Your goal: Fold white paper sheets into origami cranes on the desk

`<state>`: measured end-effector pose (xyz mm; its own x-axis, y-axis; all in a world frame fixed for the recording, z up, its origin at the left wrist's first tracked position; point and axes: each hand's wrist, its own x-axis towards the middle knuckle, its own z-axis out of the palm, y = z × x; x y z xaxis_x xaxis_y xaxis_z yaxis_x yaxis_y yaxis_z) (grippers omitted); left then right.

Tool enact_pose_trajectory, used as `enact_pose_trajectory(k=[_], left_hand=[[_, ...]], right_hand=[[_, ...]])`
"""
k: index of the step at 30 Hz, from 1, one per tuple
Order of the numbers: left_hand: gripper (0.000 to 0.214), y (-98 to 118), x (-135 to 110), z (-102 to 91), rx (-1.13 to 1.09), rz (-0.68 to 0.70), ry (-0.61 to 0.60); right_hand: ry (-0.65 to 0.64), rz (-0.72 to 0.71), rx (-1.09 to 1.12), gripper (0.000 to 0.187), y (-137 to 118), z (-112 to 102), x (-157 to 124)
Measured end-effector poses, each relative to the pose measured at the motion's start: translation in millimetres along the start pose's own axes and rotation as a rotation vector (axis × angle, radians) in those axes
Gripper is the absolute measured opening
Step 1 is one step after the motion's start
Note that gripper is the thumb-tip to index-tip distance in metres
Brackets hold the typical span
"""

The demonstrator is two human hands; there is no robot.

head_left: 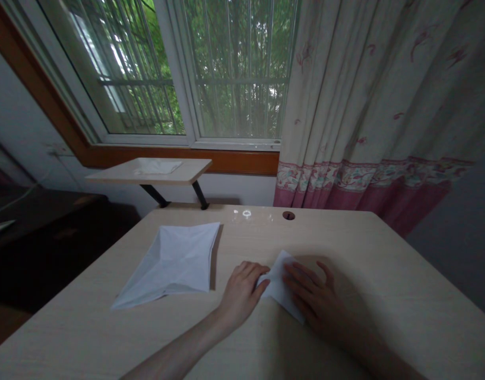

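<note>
A small folded sheet of white paper (282, 287) lies on the desk between my hands. My left hand (244, 287) has its fingers pressed together on the paper's left tip, the thumb close to the index finger. My right hand (313, 293) rests flat over the paper's right side with fingers spread, hiding part of it. To the left lies a larger sheet of creased white paper (182, 258), its edges raised off the desk and its near left corner drawn out to a point. Neither hand touches that one.
The pale wooden desk (242, 338) has a round cable hole (288, 216) near its back edge. A raised shelf (187, 174) on black legs carries crumpled white tissue (157, 167). Behind are a barred window (234, 68) and a floral curtain (369, 105). Dark furniture (36, 227) stands left.
</note>
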<state>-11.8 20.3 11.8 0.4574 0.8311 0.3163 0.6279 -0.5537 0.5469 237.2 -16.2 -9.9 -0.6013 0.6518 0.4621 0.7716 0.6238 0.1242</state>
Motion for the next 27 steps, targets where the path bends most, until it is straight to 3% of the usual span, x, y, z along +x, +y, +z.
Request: enact_pose_trajectory(k=[11,23,27], left_hand=[[0.018,2.3,4.6,-5.4,-0.210,-0.134,-0.001],[0.023,5.5,-3.0,-5.1,0.014,0.044,0.084],[0.013,6.8,-5.4,-4.5,0.055,0.124,0.055]], right_hand=[[-0.054,-0.055,0.011,0.045,1.1,-4.9,-0.8],[-0.071,-0.046,0.056,0.044,0.8,1.3,1.0],[-0.075,-0.031,0.054,0.043,0.7,5.1,0.1]])
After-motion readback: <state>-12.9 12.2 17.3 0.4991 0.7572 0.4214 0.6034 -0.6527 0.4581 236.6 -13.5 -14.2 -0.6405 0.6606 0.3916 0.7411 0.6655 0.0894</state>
